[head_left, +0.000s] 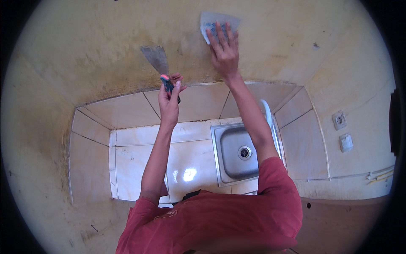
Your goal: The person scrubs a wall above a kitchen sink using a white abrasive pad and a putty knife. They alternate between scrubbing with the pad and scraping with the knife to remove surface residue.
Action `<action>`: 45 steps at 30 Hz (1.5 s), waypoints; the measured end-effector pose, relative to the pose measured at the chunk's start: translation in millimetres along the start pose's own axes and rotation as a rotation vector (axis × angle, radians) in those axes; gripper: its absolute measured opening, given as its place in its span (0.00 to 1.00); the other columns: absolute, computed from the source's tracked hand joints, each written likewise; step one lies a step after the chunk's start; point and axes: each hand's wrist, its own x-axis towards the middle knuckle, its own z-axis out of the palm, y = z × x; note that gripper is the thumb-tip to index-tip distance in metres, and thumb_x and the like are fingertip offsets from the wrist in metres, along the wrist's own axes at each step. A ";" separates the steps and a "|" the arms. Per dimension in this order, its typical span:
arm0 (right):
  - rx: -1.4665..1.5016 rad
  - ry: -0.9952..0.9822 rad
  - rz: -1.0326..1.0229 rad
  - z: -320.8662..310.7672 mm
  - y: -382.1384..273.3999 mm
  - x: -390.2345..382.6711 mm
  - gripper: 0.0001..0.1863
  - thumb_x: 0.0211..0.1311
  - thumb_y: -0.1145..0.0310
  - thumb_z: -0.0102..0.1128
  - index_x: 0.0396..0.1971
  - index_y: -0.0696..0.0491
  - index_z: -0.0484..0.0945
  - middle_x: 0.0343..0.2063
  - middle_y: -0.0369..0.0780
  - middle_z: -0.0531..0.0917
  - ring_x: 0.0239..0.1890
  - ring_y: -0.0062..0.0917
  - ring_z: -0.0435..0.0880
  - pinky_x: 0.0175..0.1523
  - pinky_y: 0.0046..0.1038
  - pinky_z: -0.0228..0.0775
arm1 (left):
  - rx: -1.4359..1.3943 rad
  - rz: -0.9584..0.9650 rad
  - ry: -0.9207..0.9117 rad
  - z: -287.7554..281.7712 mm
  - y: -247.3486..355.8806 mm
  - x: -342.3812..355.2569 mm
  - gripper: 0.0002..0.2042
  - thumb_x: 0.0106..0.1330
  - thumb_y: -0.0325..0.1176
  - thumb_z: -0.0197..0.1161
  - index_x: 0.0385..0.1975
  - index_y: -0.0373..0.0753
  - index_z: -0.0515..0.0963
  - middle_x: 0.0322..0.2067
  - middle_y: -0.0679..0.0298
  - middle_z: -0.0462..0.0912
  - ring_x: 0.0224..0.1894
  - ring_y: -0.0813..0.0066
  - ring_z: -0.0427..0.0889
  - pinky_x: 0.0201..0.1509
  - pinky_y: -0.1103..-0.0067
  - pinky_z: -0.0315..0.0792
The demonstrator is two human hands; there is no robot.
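Note:
My left hand [170, 99] is closed around the handle of a putty knife [156, 58]. Its wide grey blade points up toward the stained, yellowish wall [105, 46]; whether it touches the wall I cannot tell. The handle is dark with red and teal parts. Higher up and to the right, my right hand [226, 53] presses a pale sheet of sandpaper [208, 21] flat on the wall. Its fingers are spread over bluish print on the sheet's back, and the sheet's edges stick out around them.
Below my arms lies a tiled counter [190, 154] with a steel sink [228, 148] and a white curved tap [266, 111]. Wall tiles [190, 101] border the counter. On the right wall are a socket [339, 120], a switch [346, 143] and loose yellow wires [380, 176].

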 end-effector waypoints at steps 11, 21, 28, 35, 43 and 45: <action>0.749 -0.281 0.268 -79.0 -127.7 -90.1 0.29 0.53 0.61 0.70 0.56 0.55 0.81 0.70 0.51 0.68 0.73 0.48 0.63 0.76 0.58 0.47 | 0.311 -0.048 0.291 -5.8 -13.0 -67.6 0.10 0.72 0.26 0.65 0.31 0.36 0.69 0.30 0.69 0.72 0.30 0.87 0.74 0.35 0.80 0.78; 0.567 -0.328 0.434 -82.2 -196.0 -102.6 0.20 0.70 0.58 0.62 0.49 0.59 0.79 0.65 0.53 0.70 0.67 0.51 0.65 0.69 0.50 0.56 | 0.812 0.294 0.213 -23.8 -24.9 -105.4 0.07 0.63 0.20 0.65 0.38 0.31 0.76 0.33 0.58 0.76 0.29 0.69 0.78 0.29 0.76 0.74; 1.415 -0.100 1.170 -68.1 -79.7 -86.7 0.18 0.82 0.51 0.44 0.45 0.53 0.69 0.26 0.35 0.75 0.26 0.19 0.75 0.35 0.25 0.73 | 0.820 0.096 0.291 -88.6 -46.0 -148.8 0.04 0.70 0.23 0.62 0.42 0.32 0.78 0.39 0.61 0.77 0.35 0.75 0.81 0.31 0.80 0.85; 0.901 -0.193 1.243 -23.6 -17.2 -122.0 0.23 0.79 0.48 0.51 0.34 0.55 0.70 0.17 0.35 0.73 0.20 0.22 0.75 0.25 0.29 0.66 | 0.927 -0.122 0.344 -162.8 -61.2 -243.0 0.04 0.72 0.23 0.60 0.42 0.31 0.76 0.40 0.61 0.78 0.34 0.76 0.81 0.26 0.80 0.82; 0.478 -0.013 0.962 -2.8 0.6 -91.1 0.25 0.79 0.48 0.52 0.31 0.56 0.74 0.15 0.32 0.72 0.17 0.15 0.71 0.22 0.26 0.62 | 0.968 -0.204 0.318 -176.7 -61.5 -277.6 0.04 0.73 0.24 0.58 0.43 0.31 0.76 0.39 0.59 0.78 0.32 0.73 0.83 0.26 0.79 0.82; 0.521 -0.023 0.995 -8.9 -0.4 -92.3 0.25 0.79 0.48 0.52 0.31 0.56 0.74 0.14 0.32 0.71 0.17 0.15 0.71 0.22 0.25 0.61 | 0.978 -0.242 0.313 -173.4 -59.0 -288.8 0.04 0.73 0.24 0.58 0.43 0.31 0.76 0.39 0.58 0.78 0.32 0.73 0.84 0.27 0.79 0.83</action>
